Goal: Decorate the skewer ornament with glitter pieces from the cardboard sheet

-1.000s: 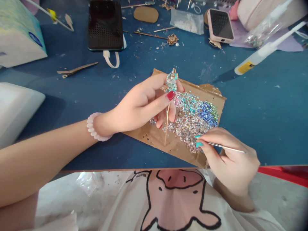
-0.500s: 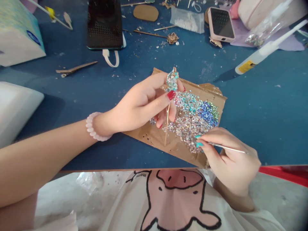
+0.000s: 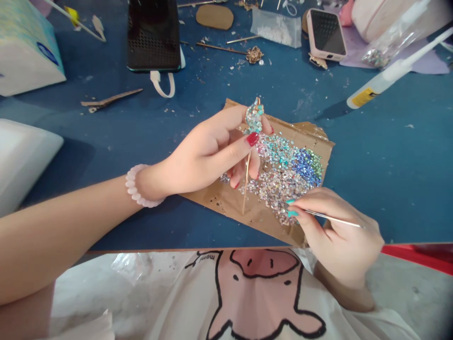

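Observation:
My left hand [image 3: 205, 153] is closed on a hairpin [image 3: 254, 119], thumb and fingers pinching it just below its ornamental head. That head is covered in pale and turquoise rhinestones, and its thin gold stem points down toward me. In my right hand [image 3: 345, 238], thumb and forefinger pinch a slender metal rod [image 3: 334, 218]; its front end is hidden at the fingertips. The fingertips are at the near edge of a pile of clear rhinestones [image 3: 279, 189]. Turquoise rhinestones [image 3: 278, 148] and blue rhinestones [image 3: 304, 166] are heaped farther back on a piece of cardboard [image 3: 212, 200].
Beyond the cardboard lie a gold hairpin [image 3: 254, 55], a metal hair clip [image 3: 111, 99], a black phone [image 3: 154, 38] and a pink-cased phone [image 3: 326, 34]. A glue bottle [image 3: 375, 89] leans at the right. A tissue pack [image 3: 30, 52] stands at the left.

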`<state>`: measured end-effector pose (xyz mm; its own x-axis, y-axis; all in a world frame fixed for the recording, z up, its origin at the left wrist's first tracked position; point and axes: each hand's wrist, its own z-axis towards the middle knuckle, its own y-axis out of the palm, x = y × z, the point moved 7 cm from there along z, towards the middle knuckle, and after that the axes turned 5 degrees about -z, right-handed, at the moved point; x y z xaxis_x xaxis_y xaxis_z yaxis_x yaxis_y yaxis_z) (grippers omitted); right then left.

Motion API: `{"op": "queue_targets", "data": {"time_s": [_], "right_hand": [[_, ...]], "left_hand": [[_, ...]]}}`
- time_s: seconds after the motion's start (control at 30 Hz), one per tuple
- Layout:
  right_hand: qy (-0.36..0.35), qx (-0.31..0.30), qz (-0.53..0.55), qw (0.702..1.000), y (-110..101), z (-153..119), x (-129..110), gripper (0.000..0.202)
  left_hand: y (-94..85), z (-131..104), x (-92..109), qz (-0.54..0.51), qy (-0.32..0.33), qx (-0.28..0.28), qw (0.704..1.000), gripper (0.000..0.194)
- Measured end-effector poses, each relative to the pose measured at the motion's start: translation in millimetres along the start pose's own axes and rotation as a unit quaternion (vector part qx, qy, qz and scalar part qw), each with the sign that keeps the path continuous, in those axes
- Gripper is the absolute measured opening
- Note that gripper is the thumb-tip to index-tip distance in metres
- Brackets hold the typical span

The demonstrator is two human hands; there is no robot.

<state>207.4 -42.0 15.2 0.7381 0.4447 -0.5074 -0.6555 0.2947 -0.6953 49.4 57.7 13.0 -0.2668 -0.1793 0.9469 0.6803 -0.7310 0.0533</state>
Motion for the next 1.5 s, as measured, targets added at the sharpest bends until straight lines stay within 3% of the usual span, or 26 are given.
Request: {"op": "queue_targets", "data": {"time_s": [0.2, 1.03, 1.5], "right_hand": [[-0.005, -0.004, 0.004, 1.000, 0.7, 0.0, -0.2, 0.017], [-0.017, -0.005, 0.007, 1.000, 1.1, 0.2, -2.2, 0.018], [-0.011, -0.010, 0.013, 1.000, 1.1, -0.8, -1.9, 0.019]], "left_hand": [[-0.5, 0.6, -1.0, 0.039, -0.010, -0.005, 0.999, 0.026], [-0.1, -0.5, -0.4, 0.016, -0.019, 0.011, 1.000, 0.022], [-0.4, -0.5, -0.2, 0.050, -0.022, 0.003, 0.999, 0.039]]}}
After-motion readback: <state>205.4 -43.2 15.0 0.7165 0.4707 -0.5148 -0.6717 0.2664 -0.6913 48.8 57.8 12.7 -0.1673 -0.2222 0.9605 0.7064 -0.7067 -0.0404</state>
